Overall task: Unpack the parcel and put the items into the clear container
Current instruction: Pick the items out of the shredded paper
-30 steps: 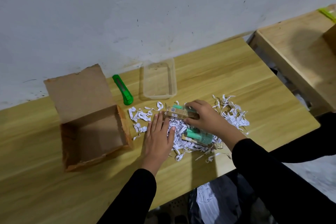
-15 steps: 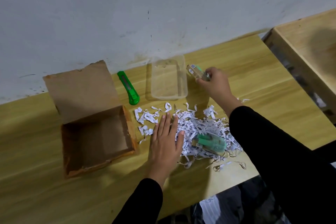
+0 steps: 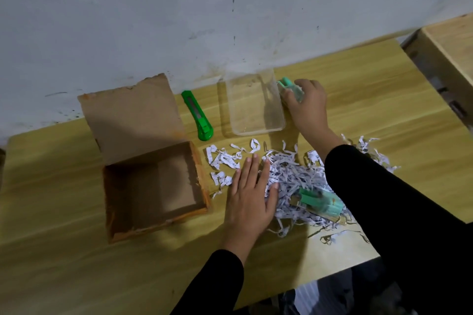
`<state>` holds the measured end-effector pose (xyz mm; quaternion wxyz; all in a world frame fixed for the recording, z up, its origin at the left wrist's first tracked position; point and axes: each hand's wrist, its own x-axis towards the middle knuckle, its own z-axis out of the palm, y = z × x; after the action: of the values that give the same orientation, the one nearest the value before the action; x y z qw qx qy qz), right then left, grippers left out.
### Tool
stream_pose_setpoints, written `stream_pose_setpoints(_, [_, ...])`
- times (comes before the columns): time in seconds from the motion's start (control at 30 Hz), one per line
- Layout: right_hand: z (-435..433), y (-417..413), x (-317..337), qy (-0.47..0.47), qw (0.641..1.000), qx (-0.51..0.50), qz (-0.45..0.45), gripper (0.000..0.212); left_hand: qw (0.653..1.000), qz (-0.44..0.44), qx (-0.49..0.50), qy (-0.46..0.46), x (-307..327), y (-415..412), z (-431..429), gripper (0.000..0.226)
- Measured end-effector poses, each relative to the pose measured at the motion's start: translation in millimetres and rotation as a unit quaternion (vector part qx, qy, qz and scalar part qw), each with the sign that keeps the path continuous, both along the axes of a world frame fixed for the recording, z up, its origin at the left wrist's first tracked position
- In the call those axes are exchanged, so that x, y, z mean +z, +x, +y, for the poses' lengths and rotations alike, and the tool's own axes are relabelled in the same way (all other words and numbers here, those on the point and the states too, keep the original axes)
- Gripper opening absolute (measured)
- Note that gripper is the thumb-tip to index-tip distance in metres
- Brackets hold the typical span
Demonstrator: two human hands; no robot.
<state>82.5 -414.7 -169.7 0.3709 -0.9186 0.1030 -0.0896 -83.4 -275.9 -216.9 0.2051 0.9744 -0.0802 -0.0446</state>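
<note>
Low in the frame's centre, the left hand (image 3: 252,197) lies flat, fingers straight, on the shredded paper (image 3: 294,174), beside a second green packaged item (image 3: 320,202) half buried in it. Farther up, the right hand (image 3: 308,107) grips a mint-green item (image 3: 290,88) in clear wrapping at the right rim of the clear container (image 3: 258,132), seemingly just outside it. It would be best to lift it over the wall and lay it flat inside.
</note>
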Motion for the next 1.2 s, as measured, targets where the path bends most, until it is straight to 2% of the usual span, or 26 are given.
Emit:
stream_pose_setpoints(0.13, [11.9,-13.1,1.8,0.043,0.998,0.015,-0.039,0.022,1.000,0.000,0.001,-0.004,-0.2,-1.6,1.3,0.060])
stream_pose_setpoints(0.37, [23.1,-7.6,-2.9,0.023,0.999,0.038,-0.030,0.024,1.000,0.011,-0.006,-0.006,0.2,-1.1,2.9,0.058])
stream_pose_setpoints(0.53, [23.0,6.3,-2.1,0.007,0.998,0.062,-0.020,0.022,0.999,0.029,-0.007,-0.012,1.8,0.0,2.3,0.066])
stream_pose_setpoints(0.63, [17.1,0.5,3.6,0.003,0.996,0.083,-0.019,0.021,1.000,0.022,-0.004,-0.016,1.1,-1.0,2.7,0.060])
stream_pose_setpoints(0.83, [-11.6,-61.5,14.3,0.040,0.995,0.085,-0.013,0.019,0.999,0.004,-0.011,-0.033,2.9,-3.3,2.7,0.066])
stream_pose_setpoints(0.93, [-25.7,-111.5,18.7,0.050,0.993,0.100,-0.024,0.009,0.997,0.006,0.014,-0.071,5.7,-0.9,5.4,0.056])
stream_pose_setpoints(1.0, [-36.8,-144.4,20.0,0.056,0.991,0.116,-0.039,0.008,0.994,-0.031,0.026,-0.098,13.7,-1.0,2.9,0.047])
stream_pose_setpoints(1.1, [-53.6,-182.5,13.3,0.024,0.986,0.165,-0.010,0.014,0.988,-0.081,-0.063,-0.118,22.3,-4.8,-8.1,0.039])
stream_pose_setpoints(1.2, [-67.1,-201.6,1.0,-0.037,0.975,0.218,0.031,0.028,0.984,-0.041,-0.142,-0.097,16.0,-7.3,-10.5,0.044])
